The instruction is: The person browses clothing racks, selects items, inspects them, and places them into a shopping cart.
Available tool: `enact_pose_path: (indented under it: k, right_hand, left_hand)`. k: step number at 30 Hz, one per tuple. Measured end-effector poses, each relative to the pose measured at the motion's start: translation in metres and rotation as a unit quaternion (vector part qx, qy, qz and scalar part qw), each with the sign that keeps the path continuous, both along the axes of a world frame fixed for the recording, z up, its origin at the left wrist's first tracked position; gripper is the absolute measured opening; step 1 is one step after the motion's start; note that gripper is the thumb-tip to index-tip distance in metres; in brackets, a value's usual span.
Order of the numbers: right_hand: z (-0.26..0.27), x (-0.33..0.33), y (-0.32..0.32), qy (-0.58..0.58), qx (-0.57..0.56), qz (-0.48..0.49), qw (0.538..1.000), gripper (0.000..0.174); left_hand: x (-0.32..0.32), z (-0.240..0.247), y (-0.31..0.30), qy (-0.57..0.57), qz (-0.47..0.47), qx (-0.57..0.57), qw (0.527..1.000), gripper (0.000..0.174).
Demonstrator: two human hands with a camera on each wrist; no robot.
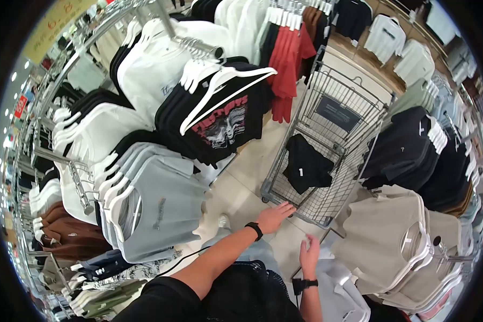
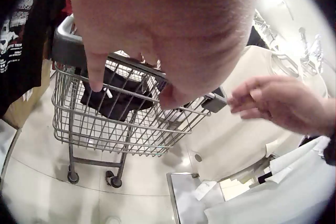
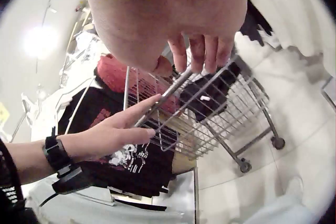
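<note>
My left hand (image 1: 275, 216) is at the near end of a grey wire shopping cart (image 1: 335, 114), palm down with its fingers extended. In the left wrist view its fingers overlap the cart's handle (image 2: 67, 47). Inside the cart lies a crumpled black garment (image 1: 307, 163) with a small white tag. My right hand (image 1: 309, 252) is raised to the right of the left one, apart from the cart. Its fingers bend loosely, and nothing is in them. Both wrists wear black bands.
Left of the cart, racks carry grey shirts (image 1: 158, 206) and black printed shirts (image 1: 220, 121); a bare white hanger (image 1: 225, 91) hangs in front. Beige tops (image 1: 383, 231) and dark shirts (image 1: 400, 150) line the right side. Red garments (image 1: 284, 64) hang beyond, above a tiled floor (image 1: 241, 180).
</note>
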State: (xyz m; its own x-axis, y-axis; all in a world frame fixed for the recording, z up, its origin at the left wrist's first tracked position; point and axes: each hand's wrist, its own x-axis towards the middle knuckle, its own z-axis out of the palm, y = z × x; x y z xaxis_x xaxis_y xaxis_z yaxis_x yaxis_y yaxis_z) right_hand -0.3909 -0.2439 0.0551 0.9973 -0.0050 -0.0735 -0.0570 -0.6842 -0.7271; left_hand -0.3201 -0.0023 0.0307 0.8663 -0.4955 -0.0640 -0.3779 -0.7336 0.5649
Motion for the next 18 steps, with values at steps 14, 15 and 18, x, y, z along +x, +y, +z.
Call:
enact_pose_path:
  k: [14,15,18]
  right_hand:
    - [-0.06,0.002,0.082,0.195,-0.356,0.177,0.897,0.121]
    - [-0.064,-0.001,0.085,0.203,-0.355,0.174,0.896,0.124]
    - [-0.055,-0.011,0.101,0.248,-0.343,0.17,0.89,0.126]
  left_hand:
    - [-0.064,-0.018,0.123,-0.072,0.1,0.087,0.989,0.067]
    - [-0.061,-0.017,0.137,-0.099,0.066,0.101,0.988,0.067]
    - [-0.07,-0.003,0.166,-0.074,0.025,0.063,0.995,0.069]
